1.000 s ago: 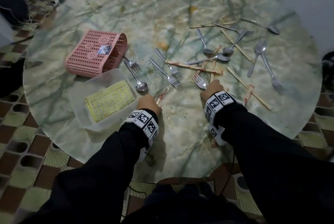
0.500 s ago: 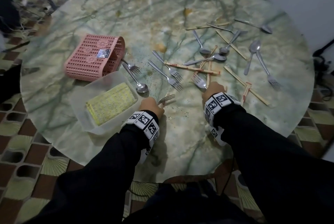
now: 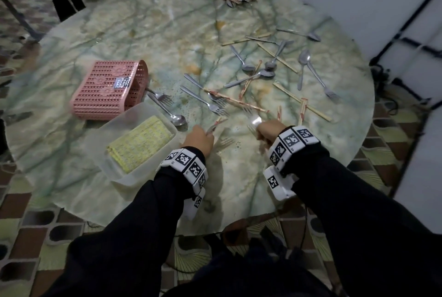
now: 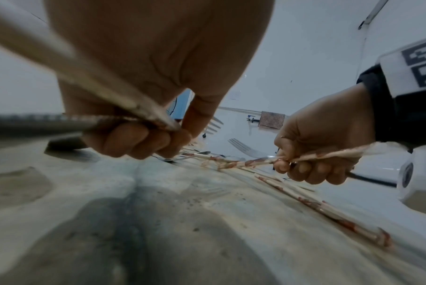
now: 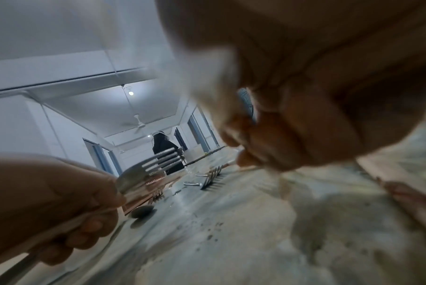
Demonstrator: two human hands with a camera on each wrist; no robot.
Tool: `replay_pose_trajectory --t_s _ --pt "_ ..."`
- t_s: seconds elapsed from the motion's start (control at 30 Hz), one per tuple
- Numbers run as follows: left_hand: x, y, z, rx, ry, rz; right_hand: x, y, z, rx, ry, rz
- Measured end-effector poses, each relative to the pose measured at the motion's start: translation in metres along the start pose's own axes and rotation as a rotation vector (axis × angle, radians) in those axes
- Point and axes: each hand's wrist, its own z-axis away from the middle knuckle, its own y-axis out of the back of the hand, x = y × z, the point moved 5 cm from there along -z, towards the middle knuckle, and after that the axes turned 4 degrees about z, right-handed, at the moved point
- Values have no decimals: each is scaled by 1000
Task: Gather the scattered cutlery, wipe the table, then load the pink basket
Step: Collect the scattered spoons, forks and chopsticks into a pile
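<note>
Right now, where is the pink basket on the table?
In the head view the pink basket lies on its side at the table's left, just behind the clear tub holding the yellow cloth.

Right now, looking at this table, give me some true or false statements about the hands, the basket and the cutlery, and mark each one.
1. The left hand grips a fork. True.
2. The pink basket stands upright, full of cutlery. False: it lies on its side.
3. The yellow cloth lies in a clear tray. True.
4. The right hand is empty. False: it grips a fork and wrapped chopsticks.
5. A spoon lies beside the tray. True.
</note>
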Motion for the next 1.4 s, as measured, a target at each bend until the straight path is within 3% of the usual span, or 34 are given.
replay_pose_trajectory --t_s 0.13,0.23,0.5,0.6,0.73,0.9,1.0,1.17,1.4 --pt "5 2 4 -6 -31 61 10 0 6 6 -27 -233" --pt "8 6 6 4 -69 74 11 10 8 61 -48 -224" --pt "6 24 5 161 -161 270 -5 39 30 158 49 493" --pt "2 33 6 227 -136 386 -10 48 32 173 67 605" --pt "8 39 6 252 -145 345 -17 55 25 195 147 521" --pt "24 37 -7 239 -116 358 -47 44 7 110 426 139" --pt "33 32 -19 208 -102 369 -63 36 -9 107 540 82" --pt "37 19 -41 119 -18 353 -75 27 -57 33 522 55" --pt "33 10 -74 154 86 355 -100 18 -102 -77 585 99"
